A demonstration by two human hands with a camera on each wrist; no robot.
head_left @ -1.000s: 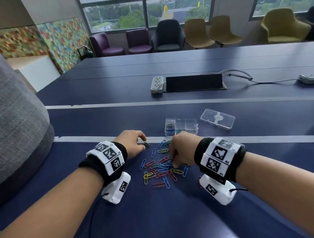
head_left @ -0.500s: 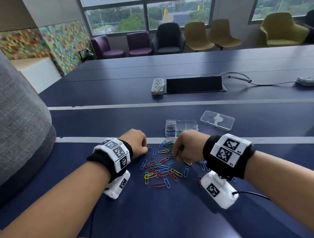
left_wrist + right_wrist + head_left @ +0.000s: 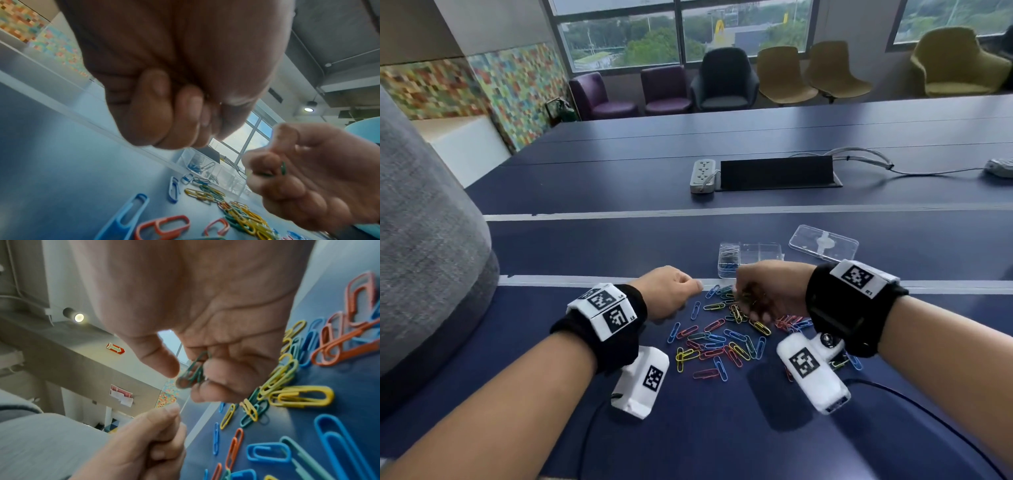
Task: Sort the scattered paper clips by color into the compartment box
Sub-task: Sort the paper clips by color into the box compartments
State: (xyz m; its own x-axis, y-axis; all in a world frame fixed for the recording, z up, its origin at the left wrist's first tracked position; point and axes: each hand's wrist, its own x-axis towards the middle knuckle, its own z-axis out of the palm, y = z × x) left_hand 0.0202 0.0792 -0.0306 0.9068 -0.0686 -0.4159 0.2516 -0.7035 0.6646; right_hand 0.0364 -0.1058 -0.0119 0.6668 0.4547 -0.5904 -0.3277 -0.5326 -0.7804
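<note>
Several paper clips [image 3: 722, 339] in blue, red, yellow and green lie scattered on the dark blue table between my hands. My right hand [image 3: 767, 291] hovers over the far side of the pile, its curled fingers pinching a few green clips [image 3: 192, 371]. My left hand [image 3: 671, 294] is a tight fist at the pile's left edge, thumb pressed on the index finger; whatever it holds is hidden. The clear compartment box [image 3: 777, 251] stands just beyond my right hand, with blue clips in its left compartment [image 3: 195, 164].
The box's clear lid [image 3: 823, 243] lies to its right. A white tape stripe [image 3: 945, 284] crosses the table under my hands. Farther back are a power strip [image 3: 702, 174] and a black cable box [image 3: 777, 173]. A grey padded chair back [image 3: 421, 257] stands at my left.
My right hand lifted off the pile with green clips and moved towards the box. The dark green clip beside my left fingers is gone from the table, and that hand has closed into a fist.
</note>
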